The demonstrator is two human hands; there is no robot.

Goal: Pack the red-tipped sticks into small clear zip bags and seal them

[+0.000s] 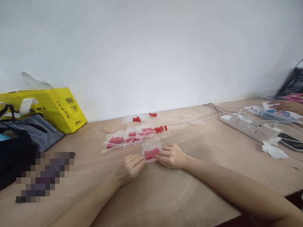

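A clear zip bag point(149, 145) of several red-bulbed droppers lies flat in front of me, bulbs toward me. My left hand point(132, 167) pinches its near left corner, fingers closed. At its right edge my right hand point(172, 156) is closed on the bag too, fingertips beside the red bulbs. Several loose droppers point(163, 132) with red bulbs and pale stems lie just beyond my right hand. Left of the held bag, other filled zip bags point(115, 139) overlap one another.
Against the wall lie bags with red bulbs point(136, 119) and a flat clear bag point(193, 119). A power strip point(251, 127) with cables and a phone point(292, 142) stand right, near another person's hand point(290, 106). A yellow bag point(67, 110) and a striped bag point(44, 132) are left.
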